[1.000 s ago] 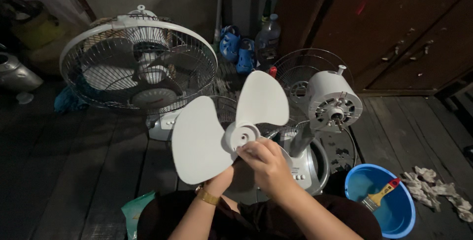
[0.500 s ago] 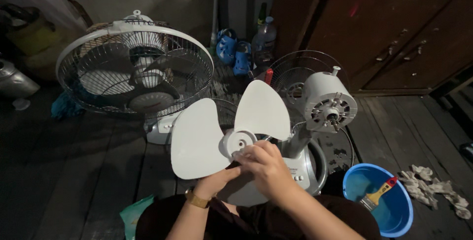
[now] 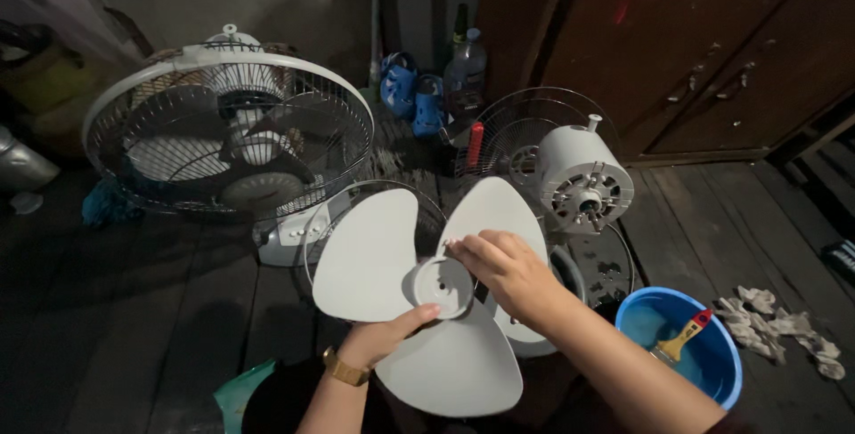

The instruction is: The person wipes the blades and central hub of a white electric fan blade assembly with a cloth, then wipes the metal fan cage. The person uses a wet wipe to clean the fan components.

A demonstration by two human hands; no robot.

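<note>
My left hand (image 3: 383, 338) gripped the white fan blade (image 3: 419, 300) from below; my right hand's (image 3: 503, 269) fingers pinched its hub rim, nearer the motor (image 3: 583, 180).

Two bottles (image 3: 465, 58) stand at the back against the wall, between the blue shoes and the dark cabinet: one clear plastic, one dark behind it. Labels unreadable in dim light. No signs, no screens.
</note>
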